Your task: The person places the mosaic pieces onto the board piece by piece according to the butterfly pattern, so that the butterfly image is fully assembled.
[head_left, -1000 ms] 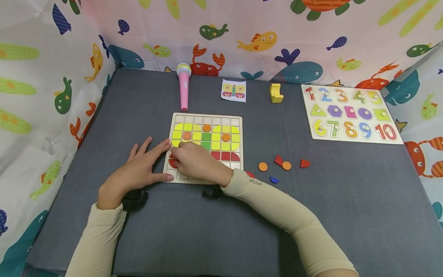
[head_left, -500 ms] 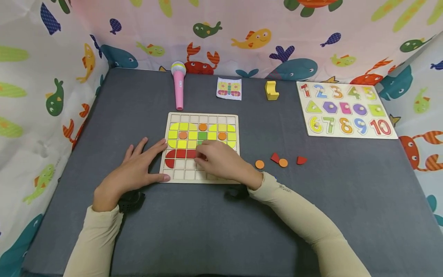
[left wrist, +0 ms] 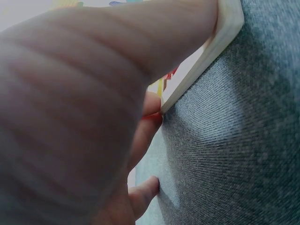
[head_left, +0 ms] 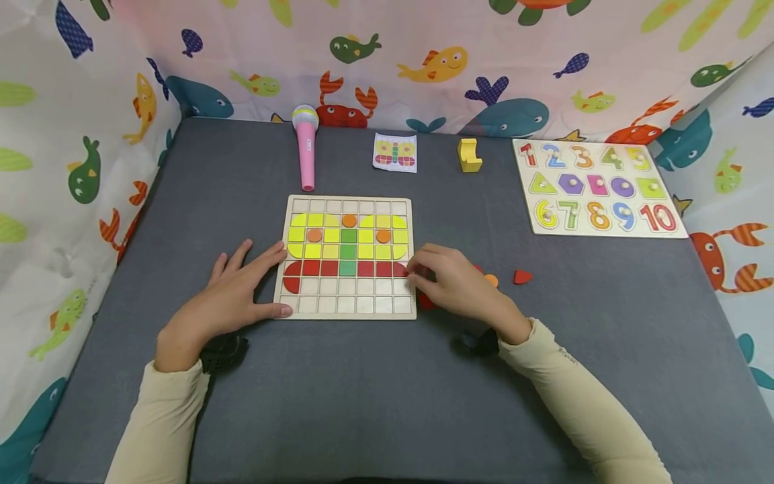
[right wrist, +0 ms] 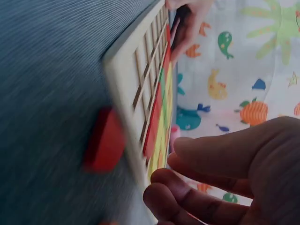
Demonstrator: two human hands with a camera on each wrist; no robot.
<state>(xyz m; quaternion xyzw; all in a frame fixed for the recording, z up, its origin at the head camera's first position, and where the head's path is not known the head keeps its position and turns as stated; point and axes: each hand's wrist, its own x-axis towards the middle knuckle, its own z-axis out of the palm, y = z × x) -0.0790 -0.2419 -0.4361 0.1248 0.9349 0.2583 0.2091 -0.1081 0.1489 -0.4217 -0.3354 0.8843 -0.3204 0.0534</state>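
A wooden grid board (head_left: 365, 305) lies on the table in the head view, its cells partly filled with yellow, orange, green and red pieces. At its left edge rests my left hand (head_left: 220, 306), fingers spread, thumb on the lower left corner. My right hand (head_left: 459, 282) hovers at the board's right edge, thumb and fingers loosely bent; the right wrist view shows no piece between the fingertips. Below this hand, beside the board, lies a loose red piece (right wrist: 106, 140). A quarter-round red piece (head_left: 291, 286) fills a cell at the board's left.
Right of my right hand lie an orange disc (head_left: 492, 280) and a red piece (head_left: 523, 276). Behind the board are a pink toy microphone (head_left: 306, 151), a pattern card (head_left: 395, 153) and a yellow block (head_left: 468, 156). A number puzzle (head_left: 598, 189) sits at the right.
My right hand has swept from the board's left side across to its right edge, uncovering the red pieces on the left. My left hand stays at the board's edge.
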